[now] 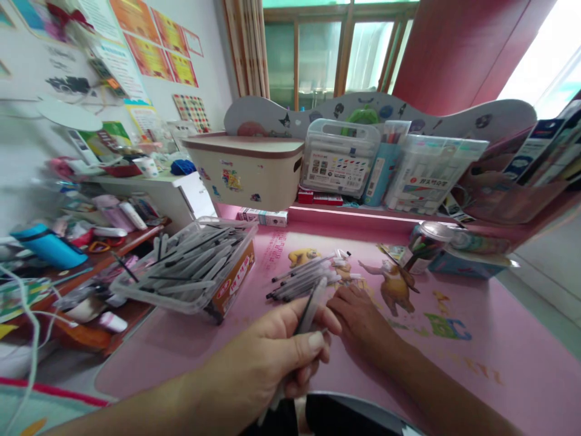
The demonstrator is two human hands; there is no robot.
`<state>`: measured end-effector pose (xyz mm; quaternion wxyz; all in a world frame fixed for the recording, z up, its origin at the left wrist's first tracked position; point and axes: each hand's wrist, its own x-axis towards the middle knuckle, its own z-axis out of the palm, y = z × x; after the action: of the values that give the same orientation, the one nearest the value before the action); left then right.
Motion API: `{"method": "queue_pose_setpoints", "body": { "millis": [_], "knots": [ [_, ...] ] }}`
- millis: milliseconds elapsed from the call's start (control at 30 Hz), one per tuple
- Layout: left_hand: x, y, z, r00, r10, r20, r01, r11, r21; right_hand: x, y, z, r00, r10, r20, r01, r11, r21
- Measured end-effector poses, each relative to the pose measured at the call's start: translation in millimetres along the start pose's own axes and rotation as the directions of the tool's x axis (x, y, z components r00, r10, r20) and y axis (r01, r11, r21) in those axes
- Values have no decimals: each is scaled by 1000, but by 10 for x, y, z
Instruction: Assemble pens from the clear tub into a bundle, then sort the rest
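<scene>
My left hand is closed round a slim pen with a frosted, see-through barrel and a dark core. It is held at a slant above the desk, and more of a pale barrel pokes out below the palm. My right hand rests on the desk just to the right, its fingers bent and pressed together. The left hand hides part of its fingertips, so whatever they grip is not visible. Just beyond both hands lies a loose bundle of similar pens, black tips towards the left.
A clear plastic box heaped with pens stands on the left of the pink desk. A jar of pens is at the back right. Along the rear shelf stand a lidded cream bin and marker cases. Left is a cluttered shelf.
</scene>
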<state>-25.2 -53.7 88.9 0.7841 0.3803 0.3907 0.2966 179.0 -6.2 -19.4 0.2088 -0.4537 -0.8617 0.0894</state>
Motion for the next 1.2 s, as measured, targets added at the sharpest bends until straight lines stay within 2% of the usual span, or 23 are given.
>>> {"method": "queue_pose_setpoints", "body": {
  "millis": [100,133,200,267,333,367,433,500,633,733,867,1033,1200],
  "knots": [
    [-190,283,-277,988,124,-89,-109,981,157,-6,-36,-49,995,81,57,-82,996,22],
    [-232,407,-391,969,201,-140,-165,958,236,-6,-43,-59,993,94,65,-96,995,28],
    [-277,685,-620,893,377,-244,-245,864,439,-5,-44,-66,992,105,70,-107,994,36],
    [-278,974,-828,837,455,-303,-173,746,644,-2,-34,-64,992,102,73,-105,994,40],
    [-242,1226,-1019,796,525,-301,-31,532,846,1,-23,-63,992,101,79,-104,994,42],
    [-212,1326,-1115,792,542,-281,43,410,911,1,-21,-65,991,104,80,-108,993,42],
    [-135,1463,-1317,810,533,-243,170,183,968,2,-23,-73,991,111,81,-115,992,43],
    [-43,1528,-1520,840,501,-210,233,17,972,2,-31,-84,990,109,85,-113,993,44],
    [117,1553,-1785,877,458,-145,248,-173,953,7,-49,-109,988,111,106,-116,993,38],
    [149,1535,-1798,880,464,-101,210,-189,959,15,-57,-123,986,119,119,-124,992,37],
    [116,1493,-1733,866,485,-119,183,-86,979,23,-57,-126,986,123,117,-129,991,39],
    [107,1473,-1711,842,522,-136,177,-29,984,16,-45,-112,989,113,98,-118,992,43],
    [91,1454,-1683,863,491,-115,155,-41,987,0,-45,-108,988,122,96,-127,990,56]
  ]
}}
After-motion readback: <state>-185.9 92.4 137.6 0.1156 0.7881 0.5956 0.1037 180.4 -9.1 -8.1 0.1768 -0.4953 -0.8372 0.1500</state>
